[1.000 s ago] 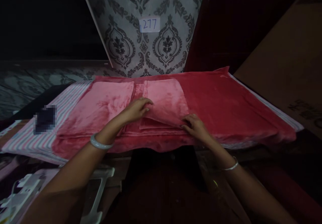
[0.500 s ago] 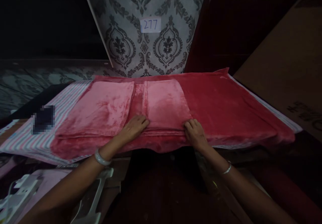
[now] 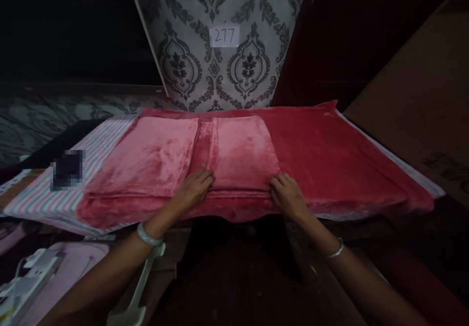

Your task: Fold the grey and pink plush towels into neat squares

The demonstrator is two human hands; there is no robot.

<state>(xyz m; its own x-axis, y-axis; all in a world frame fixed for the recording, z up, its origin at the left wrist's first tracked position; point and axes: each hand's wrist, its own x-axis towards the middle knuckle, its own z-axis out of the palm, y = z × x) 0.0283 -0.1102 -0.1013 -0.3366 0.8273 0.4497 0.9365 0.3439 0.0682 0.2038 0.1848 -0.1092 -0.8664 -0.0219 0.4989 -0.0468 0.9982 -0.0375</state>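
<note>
A pink plush blanket lies folded on a larger red plush cover (image 3: 340, 160), with a narrow gap between its wide left panel (image 3: 150, 155) and smaller right panel (image 3: 244, 150). My left hand (image 3: 194, 186) is closed at the front left corner of the right panel, beside the gap. At that panel's front right corner, my right hand (image 3: 288, 194) pinches the fabric with curled fingers. Several stacked layers show along the front edge between my hands. Both thumbs are mostly hidden.
A striped sheet (image 3: 104, 142) shows under the red cover, bearing a pixelated dark object (image 3: 68, 169). Behind is a patterned wall (image 3: 252, 67) with a paper reading 277 (image 3: 224, 36). A dark screen (image 3: 73, 32) hangs left; a cardboard box (image 3: 421, 91) leans right.
My left hand has shifted very slightly toward the left along the front edge. My right hand keeps its corner. The whole view has moved a little, and the blanket's folds look the same.
</note>
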